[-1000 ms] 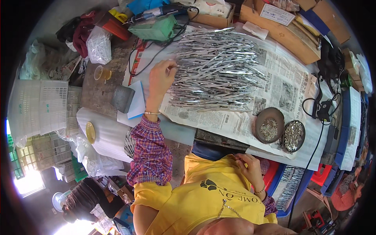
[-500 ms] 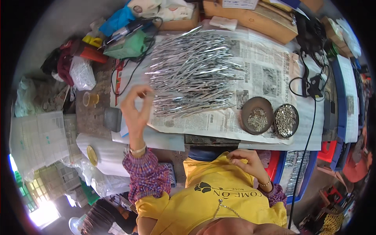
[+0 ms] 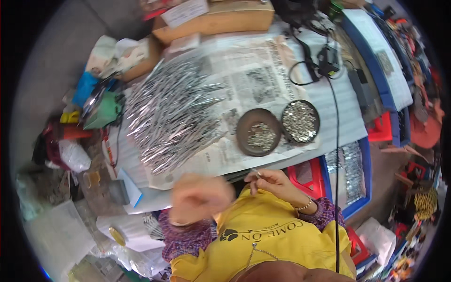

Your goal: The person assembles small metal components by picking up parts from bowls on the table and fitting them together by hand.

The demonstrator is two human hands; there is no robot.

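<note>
While the left hand (image 3: 202, 198) blurs — grip unreadable — the right hand (image 3: 276, 184) pinches a silvery bit (image 3: 256, 173), shape unclear.

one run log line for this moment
left hand: blurred, grip unclear | right hand: fingers closed on apparent small shiny piece | silvery strips: piled on newspaper | brown bowl: small metallic bits inside

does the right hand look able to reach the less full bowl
Likely yes: the right hand is near the less full bowl, open on top, and nothing visible blocks the way.
</note>
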